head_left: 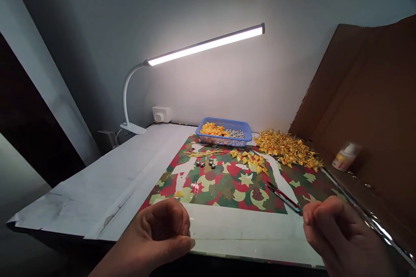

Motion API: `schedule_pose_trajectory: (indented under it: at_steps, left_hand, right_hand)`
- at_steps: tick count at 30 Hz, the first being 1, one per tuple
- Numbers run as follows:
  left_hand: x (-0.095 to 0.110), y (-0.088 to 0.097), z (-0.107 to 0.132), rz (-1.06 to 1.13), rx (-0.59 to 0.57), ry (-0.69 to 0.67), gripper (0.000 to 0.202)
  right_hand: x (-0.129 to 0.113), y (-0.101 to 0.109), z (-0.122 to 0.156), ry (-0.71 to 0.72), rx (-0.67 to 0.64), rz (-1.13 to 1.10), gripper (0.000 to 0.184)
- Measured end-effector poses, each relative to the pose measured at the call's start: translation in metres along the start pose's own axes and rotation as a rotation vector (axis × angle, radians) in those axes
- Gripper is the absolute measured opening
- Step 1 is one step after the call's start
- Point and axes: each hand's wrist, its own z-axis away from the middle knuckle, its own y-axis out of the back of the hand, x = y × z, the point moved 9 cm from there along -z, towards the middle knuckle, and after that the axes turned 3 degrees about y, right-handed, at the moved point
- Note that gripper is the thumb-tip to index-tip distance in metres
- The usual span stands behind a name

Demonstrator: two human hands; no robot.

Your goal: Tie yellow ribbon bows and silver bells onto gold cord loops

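My left hand (pixel 162 229) is at the table's front edge, fingers curled and thumb tip pressed against them. My right hand (pixel 334 229) is raised at the lower right, its fingertips pinched together. What either hand holds, if anything, is too small or hidden to make out. Just beyond my left fingers shows a small yellow piece (pixel 178 194). Thread snips (pixel 284 198) with red and blue handles lie near my right hand on the patterned mat (pixel 224 186). Farther back are yellow ribbon bows (pixel 250 160), several silver bells (pixel 203 164) and a bundle of thin yellow strips (pixel 206 153).
A blue basket (pixel 224 142) holds yellow bows and small silver bells. Right of it is a large pile of yellow bows (pixel 286 147). A white bottle (pixel 345 157) stands by the cardboard panel (pixel 367 91). A lit lamp (pixel 208 45) reaches over the table (pixel 94 181).
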Motion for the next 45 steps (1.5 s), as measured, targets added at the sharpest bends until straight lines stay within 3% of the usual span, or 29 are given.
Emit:
schedule_pose_trajectory:
  at_steps: [6, 12, 20, 25, 31, 35, 38, 41, 45]
  left_hand:
    - [-0.002, -0.001, 0.002, -0.031, -0.040, 0.020, 0.031]
    - [-0.003, -0.012, 0.004, -0.046, -0.055, 0.055, 0.029]
    - [-0.010, -0.021, -0.003, -0.062, -0.093, 0.099, 0.028]
    - [-0.029, -0.030, -0.012, -0.109, -0.171, 0.113, 0.032]
    - [-0.046, -0.037, -0.038, -0.340, -0.153, -0.026, 0.015]
    - [-0.030, -0.038, -0.054, -0.412, -0.113, -0.115, 0.013]
    - [-0.010, -0.041, -0.068, -0.484, -0.068, -0.160, 0.019]
    - [0.004, -0.051, -0.083, -0.559, -0.054, -0.193, 0.022]
    - [0.001, -0.080, -0.102, -0.683, -0.152, -0.203, 0.021]
  right_hand:
    - [0.002, 0.025, -0.019, -0.015, 0.021, -0.056, 0.042]
    - [0.012, 0.058, -0.034, -0.042, 0.118, 0.075, 0.045]
    - [0.023, 0.056, -0.041, -0.043, 0.124, 0.058, 0.050]
    - [0.033, 0.054, -0.048, -0.019, 0.100, 0.146, 0.051]
    - [0.046, 0.065, -0.062, 0.023, 0.063, 0.283, 0.056]
    - [0.061, 0.076, -0.075, 0.052, 0.023, 0.498, 0.049]
    - [0.071, 0.069, -0.081, 0.111, -0.013, 0.659, 0.043]
    - [0.078, 0.047, -0.080, 0.192, -0.073, 0.804, 0.035]
    - [0.082, 0.026, -0.077, 0.275, -0.125, 0.956, 0.023]
